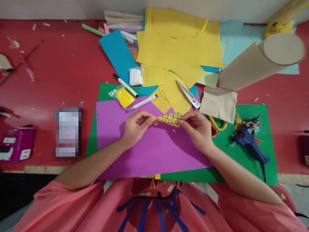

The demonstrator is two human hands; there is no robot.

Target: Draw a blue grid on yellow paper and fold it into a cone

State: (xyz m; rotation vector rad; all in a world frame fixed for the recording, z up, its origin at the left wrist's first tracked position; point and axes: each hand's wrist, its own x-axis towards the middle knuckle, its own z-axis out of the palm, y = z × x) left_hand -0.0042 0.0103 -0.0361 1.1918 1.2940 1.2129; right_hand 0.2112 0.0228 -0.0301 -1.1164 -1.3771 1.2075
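Between both hands I hold a small rolled piece of yellow paper (169, 119) marked with a blue grid, just above a purple sheet (149, 148). My left hand (135, 127) pinches its left end with fingertips. My right hand (196, 129) grips its right end. The purple sheet lies on green sheets (243, 167) on the red table (60, 74).
Scissors (190, 95) with orange-yellow handles lie just beyond my right hand. A blue glue gun (248, 141) rests at right on the green sheet. Two markers (141, 103), small bags of yellow and white clay, a pile of yellow paper (178, 45) and a beige roll (260, 61) lie behind.
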